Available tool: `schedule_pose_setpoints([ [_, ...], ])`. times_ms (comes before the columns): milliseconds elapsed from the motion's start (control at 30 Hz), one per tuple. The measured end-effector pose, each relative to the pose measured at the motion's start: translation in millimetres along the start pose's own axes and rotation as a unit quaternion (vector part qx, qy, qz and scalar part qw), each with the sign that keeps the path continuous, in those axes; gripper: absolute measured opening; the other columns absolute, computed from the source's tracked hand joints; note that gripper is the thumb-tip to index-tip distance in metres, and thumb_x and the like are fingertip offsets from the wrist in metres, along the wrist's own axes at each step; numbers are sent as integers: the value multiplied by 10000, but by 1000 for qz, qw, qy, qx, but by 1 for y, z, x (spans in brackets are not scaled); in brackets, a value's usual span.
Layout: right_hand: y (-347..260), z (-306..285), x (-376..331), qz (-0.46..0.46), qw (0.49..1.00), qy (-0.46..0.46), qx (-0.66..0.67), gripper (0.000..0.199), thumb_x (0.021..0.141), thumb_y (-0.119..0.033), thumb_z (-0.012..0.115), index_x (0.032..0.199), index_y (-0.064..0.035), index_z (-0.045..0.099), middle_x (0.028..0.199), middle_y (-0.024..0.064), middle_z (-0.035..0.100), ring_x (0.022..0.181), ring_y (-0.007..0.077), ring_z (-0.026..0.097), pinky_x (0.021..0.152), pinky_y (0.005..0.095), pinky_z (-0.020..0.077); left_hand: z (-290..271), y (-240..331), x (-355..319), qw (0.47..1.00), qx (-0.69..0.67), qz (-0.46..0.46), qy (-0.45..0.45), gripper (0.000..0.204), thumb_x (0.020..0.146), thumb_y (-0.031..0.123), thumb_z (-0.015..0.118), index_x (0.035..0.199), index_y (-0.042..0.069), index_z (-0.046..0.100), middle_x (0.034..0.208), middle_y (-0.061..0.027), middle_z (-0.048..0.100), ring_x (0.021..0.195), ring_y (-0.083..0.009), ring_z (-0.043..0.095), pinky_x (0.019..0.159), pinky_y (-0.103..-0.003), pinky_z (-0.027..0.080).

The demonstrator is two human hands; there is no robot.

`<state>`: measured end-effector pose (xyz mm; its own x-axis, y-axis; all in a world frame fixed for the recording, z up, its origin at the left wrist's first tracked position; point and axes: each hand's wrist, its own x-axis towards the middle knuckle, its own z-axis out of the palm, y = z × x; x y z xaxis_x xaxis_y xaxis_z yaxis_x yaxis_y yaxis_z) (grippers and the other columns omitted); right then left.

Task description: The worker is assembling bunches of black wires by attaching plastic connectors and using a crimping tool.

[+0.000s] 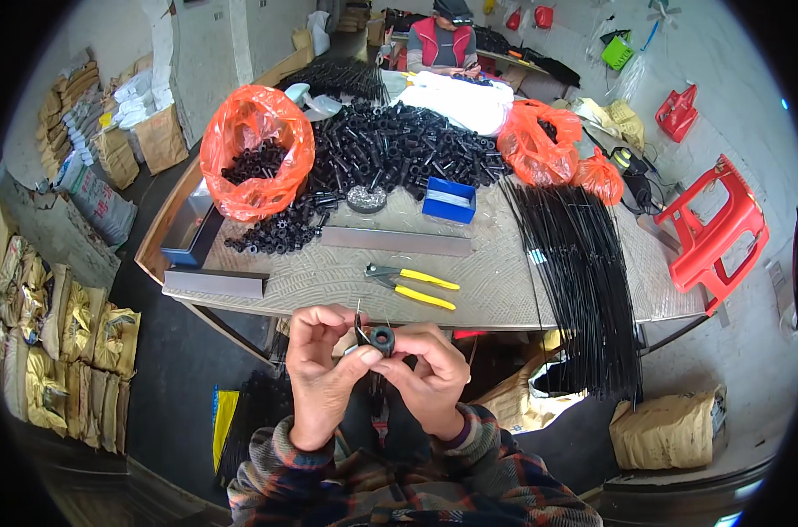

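While the table [315, 283] spreads beyond the tube [382, 338], the left hand [326, 369] and right hand [432, 364] flank it on either side, about equally near, fingers curled and tips pinched on it; its open end faces back and up, its long axis foreshortened, and a thin strip [358, 323] stands just left of it, at the left hand's fingers.

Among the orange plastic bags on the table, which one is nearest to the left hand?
The large, open orange bag, holding black parts, at the left of the table; the other orange bags lie at the right, farther from the left hand.
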<state>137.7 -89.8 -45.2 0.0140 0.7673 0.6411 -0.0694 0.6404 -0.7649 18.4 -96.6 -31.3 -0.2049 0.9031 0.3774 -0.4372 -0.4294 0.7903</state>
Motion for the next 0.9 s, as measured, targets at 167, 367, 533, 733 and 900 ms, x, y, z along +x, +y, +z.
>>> schedule_pose_setpoints([
  [167, 6, 16, 5, -14, 999, 33, -41, 214, 689, 32, 732, 872, 13, 624, 834, 64, 605, 678, 83, 534, 565, 195, 409, 1, 2, -3, 998, -25, -2, 56, 211, 783, -98, 605, 970, -17, 550, 1006, -119, 608, 903, -146, 578, 829, -254, 458],
  [367, 12, 26, 3, -27, 997, 46, -57, 209, 692, 45, 723, 874, 22, 622, 835, 76, 611, 702, 104, 550, 599, 215, 442, -10, -4, -8, 994, 37, -33, 100, 264, 840, -6, 576, 1102, -43, 560, 979, -154, 640, 896, -192, 621, 819, -296, 493],
  [533, 13, 37, 0, -33, 997, 48, -45, 207, 693, 44, 718, 874, 27, 620, 845, 103, 619, 709, 137, 576, 611, 232, 457, -2, 4, -15, 989, 21, -7, 143, 370, 846, -16, 553, 1202, -77, 472, 1070, -160, 608, 951, -181, 602, 844, -284, 478],
  [733, 13, 37, -2, -93, 988, 61, -107, 209, 670, 37, 718, 849, 25, 610, 830, 126, 624, 727, 187, 606, 628, 261, 475, 1, 2, -22, 994, 35, 2, 105, 456, 781, -99, 616, 1217, -62, 490, 1073, -94, 594, 958, -113, 553, 842, -238, 451],
  [900, 13, 42, -3, -88, 988, 59, -111, 220, 659, 53, 714, 849, 17, 608, 827, 129, 625, 719, 203, 612, 630, 267, 479, -3, 5, -20, 994, 35, 1, 99, 399, 779, -94, 624, 1168, -66, 537, 1022, -79, 610, 893, -90, 553, 804, -217, 453],
])
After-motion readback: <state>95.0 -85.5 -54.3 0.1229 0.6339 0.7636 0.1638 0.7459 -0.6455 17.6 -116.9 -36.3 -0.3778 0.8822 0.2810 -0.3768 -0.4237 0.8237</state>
